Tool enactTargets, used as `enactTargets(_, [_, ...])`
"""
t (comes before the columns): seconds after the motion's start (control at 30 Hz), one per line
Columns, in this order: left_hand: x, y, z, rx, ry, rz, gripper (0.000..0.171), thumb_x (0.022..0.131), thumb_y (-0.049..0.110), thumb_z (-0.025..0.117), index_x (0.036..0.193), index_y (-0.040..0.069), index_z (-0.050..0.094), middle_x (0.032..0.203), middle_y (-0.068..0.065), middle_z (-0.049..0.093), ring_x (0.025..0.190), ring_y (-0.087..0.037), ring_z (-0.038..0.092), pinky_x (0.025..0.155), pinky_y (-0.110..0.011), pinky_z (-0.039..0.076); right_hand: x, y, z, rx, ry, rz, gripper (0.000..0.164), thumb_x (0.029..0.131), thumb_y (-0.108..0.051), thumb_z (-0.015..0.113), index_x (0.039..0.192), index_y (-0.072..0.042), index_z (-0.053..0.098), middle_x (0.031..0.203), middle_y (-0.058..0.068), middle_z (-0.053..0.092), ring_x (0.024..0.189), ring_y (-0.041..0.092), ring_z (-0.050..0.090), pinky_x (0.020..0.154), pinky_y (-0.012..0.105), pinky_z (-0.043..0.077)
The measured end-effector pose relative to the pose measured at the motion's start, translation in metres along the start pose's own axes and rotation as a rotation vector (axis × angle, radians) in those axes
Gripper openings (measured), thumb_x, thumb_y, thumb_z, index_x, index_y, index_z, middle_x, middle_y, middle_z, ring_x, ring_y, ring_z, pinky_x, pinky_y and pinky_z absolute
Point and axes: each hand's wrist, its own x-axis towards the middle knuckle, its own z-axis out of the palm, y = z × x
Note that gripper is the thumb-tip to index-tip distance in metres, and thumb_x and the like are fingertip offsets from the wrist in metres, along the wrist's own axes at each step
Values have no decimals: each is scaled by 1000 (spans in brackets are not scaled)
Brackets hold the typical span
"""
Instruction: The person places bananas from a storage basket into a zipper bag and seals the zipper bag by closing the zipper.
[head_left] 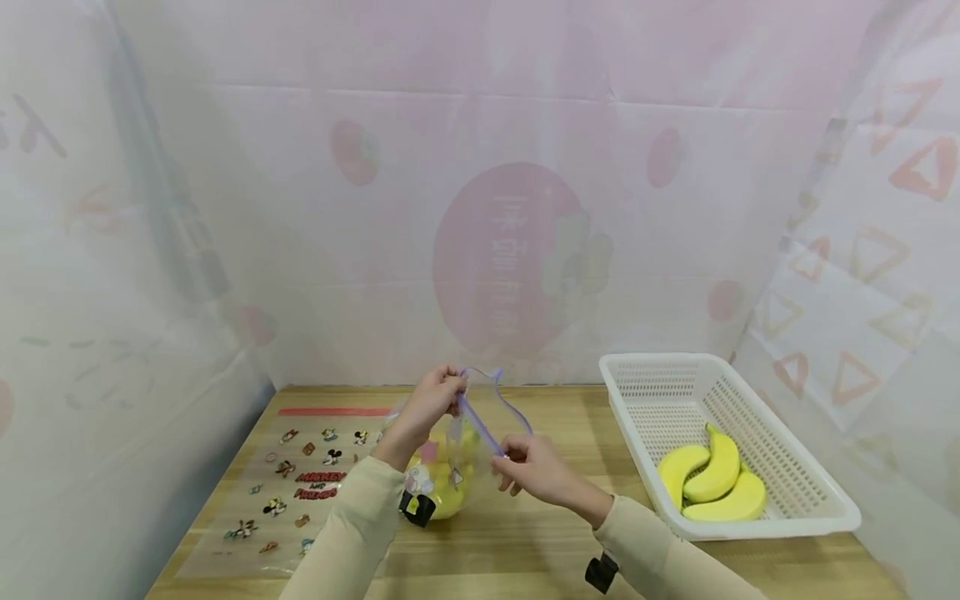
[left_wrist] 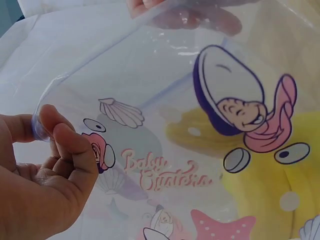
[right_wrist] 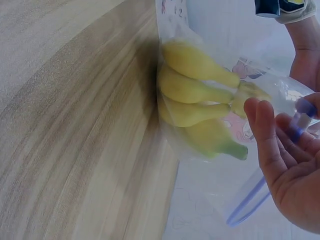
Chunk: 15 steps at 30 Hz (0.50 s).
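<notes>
— Above the wood-grained tabletop [head_left: 480, 567], what do you have between your hands?

— You have a clear plastic bag [head_left: 455, 477] with purple edging and pink cartoon prints. Your left hand [head_left: 431, 406] pinches one end of a purple edge between its fingertips.

— And your right hand [head_left: 532, 472]?

— Your fingertips there pinch the other end of that edge, while your outer fingers reach out slightly bent. Midway, the two purple edges stand apart, so you have the mouth gaping.

— Anything inside your bag?

— You have at least four curved yellow bananas [right_wrist: 195, 91] in it, stems upward. The base is down at the tabletop in front of you; you can't tell how firmly it presses.

— What lies to your sides?

— To your right, a white plastic basket [head_left: 795, 454] with slotted walls holds three yellow bananas [head_left: 711, 483]. To your left, a flat transparent bag [head_left: 315, 490] with a red top strip and "Mickey and Friends" lettering lies on the wood.
</notes>
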Motion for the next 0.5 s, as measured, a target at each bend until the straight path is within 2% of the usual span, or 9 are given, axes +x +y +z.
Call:
enactTargets(0.1, [0,2,4,-7,-15,15,12,92,8,44,97,-2,47,68,-4,44,57,-14,41,55,-26,40,0,1,-2,-9,-2,-10,20,96,-16,56,89,2,62,75,8,67,62,16,65,54,31,55])
enactTargets(0.27, [0,7,8,1,-18,31,12,94,10,45,97,-1,48,69,-4,46,58,-14,44,57,-27,42,-3,-1,-9,-45,2,-24,19,94,-15,58,83,-1,61,71,10,66,61,16,64,54,31,55])
enactTargets(0.37, [-2,14,10,-5,-15,43,11,95,10,46,94,-1,49,70,-4,49,58,-14,48,59,-27,44,-9,-17,-15,-72,18,-31,17,93,-9,58,79,1,59,70,15,65,60,15,63,54,30,54])
enactTargets(0.5, [-2,18,12,-1,6,51,13,97,11,49,89,1,50,69,-4,52,59,-17,51,58,-27,43,-10,-21,-27,-131,48,-26,14,92,-5,58,79,1,59,71,18,64,59,19,62,53,27,53])
